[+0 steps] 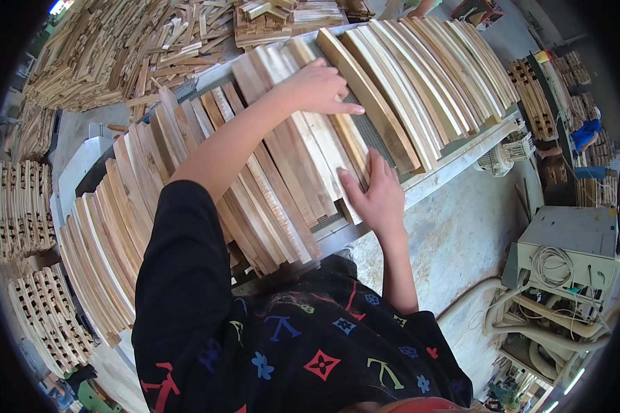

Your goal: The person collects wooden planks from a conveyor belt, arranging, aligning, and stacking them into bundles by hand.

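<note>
My left hand (318, 90) reaches across a row of light wooden strips (310, 134) and lies on top of them, towards their far ends. Its thumb sticks out over a gap where a dark mesh belt (374, 137) shows; whether its fingers grip is hidden. My right hand (380, 199) holds the near end of the outermost strip (352, 137), thumb on top and fingers along its right side. Across the gap, a thicker brown board (369, 98) stands on edge. More strips (418, 82) sit side by side beyond it.
Further strips (134, 170) cover the left part of the conveyor, whose metal edge (460, 149) runs along the near side. A motor (501, 155) juts out at right. A grey machine with hoses (563, 232) stands on the floor. Stacked wood (98, 57) rises behind; another person (586, 134) is at far right.
</note>
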`<state>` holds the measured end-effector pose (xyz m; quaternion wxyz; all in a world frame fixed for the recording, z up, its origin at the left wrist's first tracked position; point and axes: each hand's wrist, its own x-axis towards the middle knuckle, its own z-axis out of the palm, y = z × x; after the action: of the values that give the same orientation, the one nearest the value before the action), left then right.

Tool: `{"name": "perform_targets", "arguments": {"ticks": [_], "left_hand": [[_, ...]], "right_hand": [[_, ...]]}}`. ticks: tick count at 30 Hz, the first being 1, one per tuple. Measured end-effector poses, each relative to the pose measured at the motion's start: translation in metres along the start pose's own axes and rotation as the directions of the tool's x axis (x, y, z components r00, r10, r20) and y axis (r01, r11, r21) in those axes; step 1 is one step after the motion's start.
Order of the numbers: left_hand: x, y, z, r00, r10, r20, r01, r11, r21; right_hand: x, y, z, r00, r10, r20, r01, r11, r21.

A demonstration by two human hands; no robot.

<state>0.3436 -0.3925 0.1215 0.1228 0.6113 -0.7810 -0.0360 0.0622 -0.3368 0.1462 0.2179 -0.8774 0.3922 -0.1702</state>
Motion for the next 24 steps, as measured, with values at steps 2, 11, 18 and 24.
{"name": "perform_targets", "arguments": {"ticks": [2,11,18,24], "left_hand": [[-0.003,0.011,-0.012,0.994,-0.063,0.086,0.063,0.998,-0.002],[-0.035,-0.013,0.000,0.985,-0.166,-0.051,0.156,0.975,-0.156],[-0.103,-0.037,-0.022,0.756,-0.611,-0.236,0.652,0.737,0.179],[-0.104,-0.058,-0.023,0.716,-0.637,-0.285,0.689,0.711,0.141]], "right_hand": [[0.004,0.013,-0.001,0.999,-0.038,0.012,0.038,0.999,0.032],[-0.014,0.038,-0.012,0.960,-0.280,-0.005,0.271,0.922,0.276],[-0.004,0.077,-0.018,0.883,-0.454,0.121,0.389,0.851,0.353],[0.030,0.095,-0.024,0.738,-0.612,0.284,0.480,0.772,0.418]]}}
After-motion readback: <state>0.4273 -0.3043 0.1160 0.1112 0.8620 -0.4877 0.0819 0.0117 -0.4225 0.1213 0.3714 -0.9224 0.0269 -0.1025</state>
